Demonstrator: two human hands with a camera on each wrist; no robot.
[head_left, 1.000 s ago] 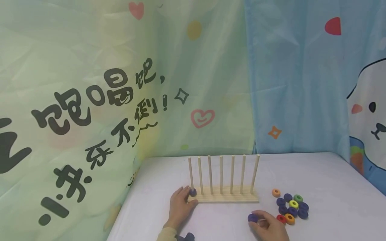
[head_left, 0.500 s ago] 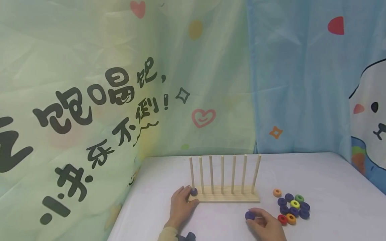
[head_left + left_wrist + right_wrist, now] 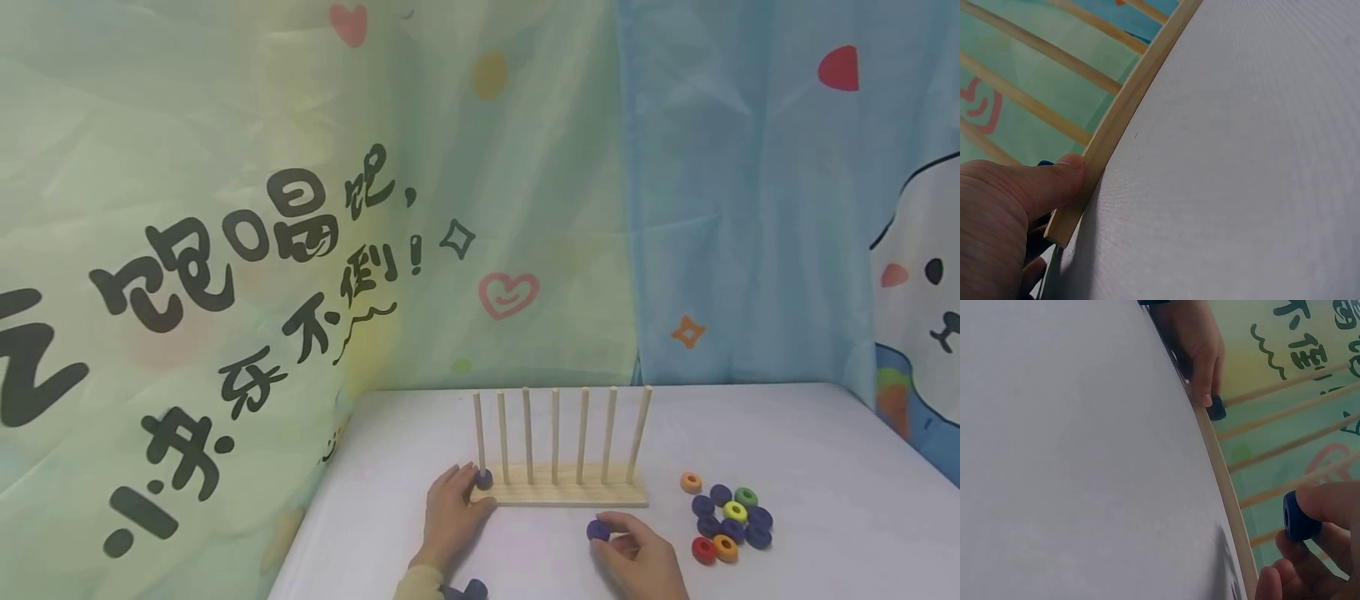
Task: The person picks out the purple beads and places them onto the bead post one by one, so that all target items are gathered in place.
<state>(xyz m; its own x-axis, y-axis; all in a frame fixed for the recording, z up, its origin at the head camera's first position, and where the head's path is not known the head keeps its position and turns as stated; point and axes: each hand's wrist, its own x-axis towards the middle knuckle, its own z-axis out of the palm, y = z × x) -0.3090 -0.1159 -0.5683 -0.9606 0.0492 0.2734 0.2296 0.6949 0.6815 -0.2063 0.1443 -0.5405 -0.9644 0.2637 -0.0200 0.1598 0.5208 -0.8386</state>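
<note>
My left hand (image 3: 452, 515) grips the left end of a wooden peg rack (image 3: 558, 493), its thumb (image 3: 1060, 184) on the base's front edge in the left wrist view. Several upright pegs stand in a row on the base. Around the leftmost peg, down at the base, sits a dark blue bead (image 3: 483, 480), right beside the left fingers. In front of the rack's right half, my right hand (image 3: 643, 557) pinches another dark blue bead (image 3: 597, 531) between thumb and fingers. The right wrist view shows the hole in that bead's side.
Right of the rack, a loose cluster of beads lies on the white table (image 3: 810, 467): several dark blue ones (image 3: 759, 536), a red bead (image 3: 703, 550), a yellow bead (image 3: 735, 512), a green bead (image 3: 746, 497) and two orange ones (image 3: 691, 482). Printed curtains (image 3: 510, 208) hang behind.
The right hand has moved left, away from the bead cluster, carrying the dark blue bead toward the rack. The left hand keeps its hold on the rack's end.
</note>
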